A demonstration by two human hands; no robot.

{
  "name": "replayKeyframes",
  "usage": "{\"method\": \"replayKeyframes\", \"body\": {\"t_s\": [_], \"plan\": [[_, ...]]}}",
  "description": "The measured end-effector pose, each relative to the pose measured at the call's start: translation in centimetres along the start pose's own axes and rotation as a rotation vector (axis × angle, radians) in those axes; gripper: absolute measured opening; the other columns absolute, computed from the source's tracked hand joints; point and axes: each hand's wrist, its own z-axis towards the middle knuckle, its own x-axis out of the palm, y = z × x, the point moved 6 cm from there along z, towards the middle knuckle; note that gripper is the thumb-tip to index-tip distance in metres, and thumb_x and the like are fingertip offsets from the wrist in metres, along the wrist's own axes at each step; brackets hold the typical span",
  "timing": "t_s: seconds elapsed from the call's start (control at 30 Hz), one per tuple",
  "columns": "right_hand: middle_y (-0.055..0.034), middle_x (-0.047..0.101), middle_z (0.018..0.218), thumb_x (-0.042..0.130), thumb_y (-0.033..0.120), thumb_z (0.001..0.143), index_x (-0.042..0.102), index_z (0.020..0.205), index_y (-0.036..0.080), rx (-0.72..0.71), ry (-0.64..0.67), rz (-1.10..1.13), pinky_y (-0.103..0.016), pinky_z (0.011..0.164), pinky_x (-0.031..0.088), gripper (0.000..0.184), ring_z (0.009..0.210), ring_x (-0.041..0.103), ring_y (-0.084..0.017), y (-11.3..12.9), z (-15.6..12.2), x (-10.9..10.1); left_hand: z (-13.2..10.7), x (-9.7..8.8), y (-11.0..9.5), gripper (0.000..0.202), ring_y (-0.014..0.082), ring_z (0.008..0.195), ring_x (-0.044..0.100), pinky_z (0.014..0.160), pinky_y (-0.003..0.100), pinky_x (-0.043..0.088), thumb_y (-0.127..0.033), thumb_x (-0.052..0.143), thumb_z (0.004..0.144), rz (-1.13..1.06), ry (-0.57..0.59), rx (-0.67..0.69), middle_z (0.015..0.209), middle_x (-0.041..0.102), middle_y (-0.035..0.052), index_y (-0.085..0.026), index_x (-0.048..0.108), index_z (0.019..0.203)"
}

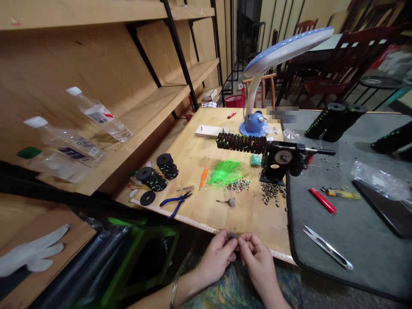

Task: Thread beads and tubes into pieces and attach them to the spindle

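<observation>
My left hand [218, 256] and my right hand [257, 259] meet at the near edge of the wooden table [206, 214]. Both pinch a small dark tuft [233, 235] between their fingertips. What the tuft is made of is too small to tell. Ahead of my hands on the table lie a small feathered piece [229, 201], a heap of coloured beads [238, 185], small metal pieces [272, 192] and a bunch of green strands [224, 171].
A black hand-crank device [279, 161] holds a dark wound spool [240, 142]. Blue pliers [175, 201], an orange tool [203, 177] and black discs [156, 176] lie at left. On the grey mat [354, 240]: snips [326, 248], red lighter [322, 200]. Blue desk lamp [255, 122] behind. Bottles [99, 115] on shelf.
</observation>
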Motion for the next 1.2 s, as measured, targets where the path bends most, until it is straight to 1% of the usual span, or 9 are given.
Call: {"method": "replayKeyframes", "body": {"t_s": [0.3, 0.47, 0.53, 0.63, 0.7, 0.87, 1.0, 1.1, 1.2], "plan": [[0.0077, 0.043, 0.048, 0.062, 0.061, 0.075, 0.057, 0.07, 0.017, -0.046, 0.056, -0.067, -0.02, 0.042, 0.025, 0.045, 0.041, 0.034, -0.008, -0.4, -0.3, 0.2, 0.3, -0.7, 0.6, 0.045, 0.0063, 0.056, 0.037, 0.049, 0.021, 0.019, -0.049, 0.077, 0.061, -0.153, -0.033, -0.014, 0.068, 0.048, -0.0035, -0.017, 0.049, 0.075], [0.0082, 0.042, 0.047, 0.061, 0.061, 0.076, 0.057, 0.07, 0.017, -0.057, 0.067, -0.095, -0.021, 0.041, 0.024, 0.044, 0.04, 0.033, -0.008, -0.3, -0.4, 0.4, 0.2, -0.5, 0.1, 0.049, 0.0053, 0.053, 0.032, 0.047, 0.021, 0.017, -0.054, 0.076, 0.061, -0.124, -0.048, 0.013, 0.066, 0.044, -0.0057, -0.018, 0.046, 0.073], [0.007, 0.044, 0.048, 0.061, 0.059, 0.077, 0.058, 0.07, 0.017, -0.092, 0.055, -0.119, -0.021, 0.042, 0.027, 0.042, 0.041, 0.036, -0.009, -0.1, -0.4, 0.2, 0.0, -0.6, -0.2, 0.049, 0.0052, 0.052, 0.031, 0.047, 0.02, 0.018, -0.057, 0.074, 0.063, -0.06, -0.052, 0.032, 0.064, 0.042, -0.0067, -0.019, 0.044, 0.073], [0.0026, 0.053, 0.055, 0.059, 0.053, 0.081, 0.059, 0.07, 0.018, -0.18, 0.044, -0.188, -0.023, 0.048, 0.037, 0.037, 0.048, 0.046, -0.013, 0.3, -0.4, 0.0, -0.4, -0.8, -0.9, 0.047, 0.007, 0.056, 0.034, 0.051, 0.02, 0.025, -0.058, 0.069, 0.069, 0.07, -0.083, 0.096, 0.066, 0.042, -0.006, -0.019, 0.044, 0.074], [0.0013, 0.056, 0.057, 0.057, 0.048, 0.084, 0.059, 0.07, 0.018, -0.233, 0.049, -0.254, -0.023, 0.052, 0.04, 0.033, 0.052, 0.05, -0.014, 0.5, -0.5, -0.1, -0.8, -1.1, -1.5, 0.044, 0.0087, 0.059, 0.037, 0.054, 0.021, 0.03, -0.058, 0.065, 0.074, 0.144, -0.099, 0.151, 0.067, 0.042, -0.0054, -0.019, 0.045, 0.075], [0.0043, 0.049, 0.053, 0.052, 0.039, 0.088, 0.057, 0.07, 0.02, -0.338, 0.091, -0.48, -0.022, 0.049, 0.036, 0.027, 0.048, 0.047, -0.013, 0.7, -0.6, 0.2, -1.4, -1.7, -2.6, 0.03, 0.0118, 0.063, 0.041, 0.06, 0.025, 0.036, -0.047, 0.056, 0.084, 0.333, -0.101, 0.244, 0.069, 0.044, -0.0036, -0.019, 0.047, 0.078], [0.0036, 0.051, 0.055, 0.051, 0.032, 0.089, 0.056, 0.072, 0.02, -0.438, 0.134, -0.627, -0.021, 0.05, 0.038, 0.021, 0.048, 0.048, -0.013, 1.2, -1.0, 0.7, -2.0, -2.5, -3.6, 0.017, 0.0163, 0.074, 0.049, 0.071, 0.029, 0.04, -0.033, 0.048, 0.09, 0.569, -0.158, 0.353, 0.076, 0.05, 0.0007, -0.019, 0.05, 0.082], [0.004, 0.05, 0.053, 0.051, 0.029, 0.088, 0.055, 0.071, 0.021, -0.49, 0.133, -0.692, -0.021, 0.049, 0.038, 0.019, 0.046, 0.048, -0.013, 1.7, -1.3, 0.9, -2.3, -2.8, -4.0, 0.012, 0.0176, 0.075, 0.052, 0.071, 0.029, 0.041, -0.027, 0.044, 0.091, 0.702, -0.182, 0.423, 0.078, 0.053, 0.0023, -0.019, 0.05, 0.085], [0.004, 0.05, 0.053, 0.049, 0.028, 0.089, 0.055, 0.072, 0.021, -0.509, 0.147, -0.735, -0.02, 0.049, 0.038, 0.019, 0.046, 0.049, -0.013, 1.7, -1.3, 1.1, -2.3, -2.9, -4.0, 0.01, 0.018, 0.075, 0.053, 0.071, 0.029, 0.041, -0.025, 0.044, 0.091, 0.757, -0.187, 0.471, 0.079, 0.055, 0.003, -0.019, 0.051, 0.087]]}}
